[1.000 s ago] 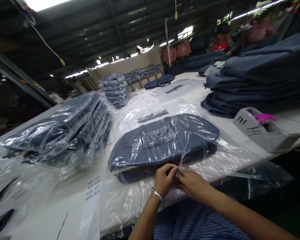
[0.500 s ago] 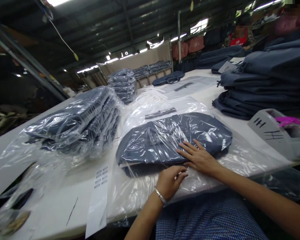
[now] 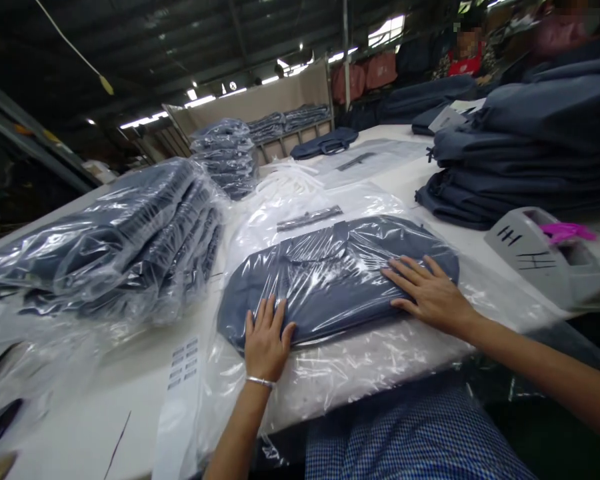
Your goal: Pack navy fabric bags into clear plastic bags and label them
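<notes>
A folded dark blue bag inside a clear plastic bag lies on the white table in front of me. My left hand lies flat on its near left edge, fingers stretched out. My right hand presses flat on its right end, fingers spread. The loose open end of the plastic bag hangs toward me over the table edge. Neither hand grips anything.
A leaning pile of bagged blue bags fills the left. A stack of unbagged blue bags stands at the right, a grey tape dispenser in front of it. More bagged stacks and people sit farther back.
Both hands left the plastic's near edge, where they pinched together. The right went onto the bag first, then slid right; the left moved up onto the bag's left edge.
</notes>
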`<action>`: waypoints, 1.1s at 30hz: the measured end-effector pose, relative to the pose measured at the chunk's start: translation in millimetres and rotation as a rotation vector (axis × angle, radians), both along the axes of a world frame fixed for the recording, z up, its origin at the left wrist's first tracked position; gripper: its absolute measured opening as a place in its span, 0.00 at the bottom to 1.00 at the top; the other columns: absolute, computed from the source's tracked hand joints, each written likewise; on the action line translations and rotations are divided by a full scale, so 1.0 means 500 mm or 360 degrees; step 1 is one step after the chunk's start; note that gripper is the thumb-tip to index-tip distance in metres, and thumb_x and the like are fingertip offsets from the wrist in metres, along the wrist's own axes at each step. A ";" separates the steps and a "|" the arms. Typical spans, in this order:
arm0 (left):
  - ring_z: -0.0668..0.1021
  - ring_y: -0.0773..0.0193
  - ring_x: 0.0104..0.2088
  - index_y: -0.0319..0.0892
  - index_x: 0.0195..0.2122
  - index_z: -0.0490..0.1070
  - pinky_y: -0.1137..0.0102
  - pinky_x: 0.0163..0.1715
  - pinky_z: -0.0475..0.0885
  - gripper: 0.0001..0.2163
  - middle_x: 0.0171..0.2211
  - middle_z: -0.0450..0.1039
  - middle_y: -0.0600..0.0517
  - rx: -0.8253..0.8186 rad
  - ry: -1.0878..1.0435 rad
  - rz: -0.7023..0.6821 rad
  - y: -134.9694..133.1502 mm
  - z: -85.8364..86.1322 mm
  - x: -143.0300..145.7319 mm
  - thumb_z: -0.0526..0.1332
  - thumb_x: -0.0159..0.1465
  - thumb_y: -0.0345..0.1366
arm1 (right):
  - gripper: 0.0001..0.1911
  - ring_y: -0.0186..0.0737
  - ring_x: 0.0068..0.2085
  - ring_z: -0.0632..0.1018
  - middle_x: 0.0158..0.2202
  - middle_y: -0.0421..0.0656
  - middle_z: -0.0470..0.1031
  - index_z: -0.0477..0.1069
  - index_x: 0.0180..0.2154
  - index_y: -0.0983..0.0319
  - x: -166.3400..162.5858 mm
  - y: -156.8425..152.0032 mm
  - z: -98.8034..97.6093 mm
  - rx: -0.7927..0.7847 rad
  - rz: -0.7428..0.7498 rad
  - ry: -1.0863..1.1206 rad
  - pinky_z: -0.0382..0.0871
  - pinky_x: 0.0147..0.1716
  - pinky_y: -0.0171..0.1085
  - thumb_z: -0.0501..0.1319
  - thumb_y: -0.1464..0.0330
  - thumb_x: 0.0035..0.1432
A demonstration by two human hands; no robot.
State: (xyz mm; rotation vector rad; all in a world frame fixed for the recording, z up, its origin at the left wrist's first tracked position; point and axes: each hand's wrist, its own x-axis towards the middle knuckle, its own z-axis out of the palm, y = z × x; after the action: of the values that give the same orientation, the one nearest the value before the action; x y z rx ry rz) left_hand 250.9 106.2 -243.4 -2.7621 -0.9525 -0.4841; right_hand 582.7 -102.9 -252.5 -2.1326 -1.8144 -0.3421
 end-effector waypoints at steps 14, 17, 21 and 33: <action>0.54 0.48 0.69 0.53 0.68 0.49 0.42 0.65 0.46 0.28 0.69 0.51 0.47 0.0154 0.0086 -0.0266 -0.007 -0.068 -0.045 0.54 0.67 0.42 | 0.40 0.54 0.70 0.44 0.71 0.49 0.42 0.48 0.68 0.56 0.065 -0.115 -0.071 -0.0042 -0.0242 0.0213 0.49 0.66 0.55 0.59 0.51 0.61; 0.56 0.48 0.68 0.56 0.67 0.50 0.41 0.65 0.44 0.27 0.68 0.52 0.49 0.0161 0.0063 -0.0246 -0.018 -0.064 -0.043 0.53 0.67 0.41 | 0.38 0.51 0.70 0.44 0.72 0.48 0.40 0.47 0.69 0.56 0.066 -0.126 -0.065 -0.0098 -0.0216 0.0273 0.51 0.66 0.52 0.57 0.54 0.63; 0.59 0.49 0.67 0.58 0.66 0.52 0.39 0.64 0.37 0.25 0.68 0.55 0.50 0.0179 0.0054 -0.0185 -0.026 -0.060 -0.042 0.52 0.68 0.40 | 0.37 0.56 0.69 0.50 0.71 0.49 0.44 0.49 0.68 0.55 0.053 -0.130 -0.044 -0.0193 -0.0300 0.0144 0.53 0.63 0.57 0.57 0.55 0.63; 0.63 0.49 0.65 0.56 0.66 0.53 0.45 0.61 0.56 0.28 0.67 0.56 0.51 0.0403 0.0168 -0.0227 -0.005 -0.071 -0.049 0.56 0.65 0.42 | 0.32 0.58 0.67 0.57 0.68 0.46 0.56 0.54 0.66 0.51 0.052 0.021 -0.001 -0.0010 -0.0136 -0.0032 0.52 0.61 0.63 0.53 0.49 0.65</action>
State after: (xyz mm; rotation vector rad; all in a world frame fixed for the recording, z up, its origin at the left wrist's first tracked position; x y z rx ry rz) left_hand 226.6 103.7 -278.7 -2.6059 -0.6259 -0.4409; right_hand 608.7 -92.6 -252.9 -2.2231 -1.7405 -0.3801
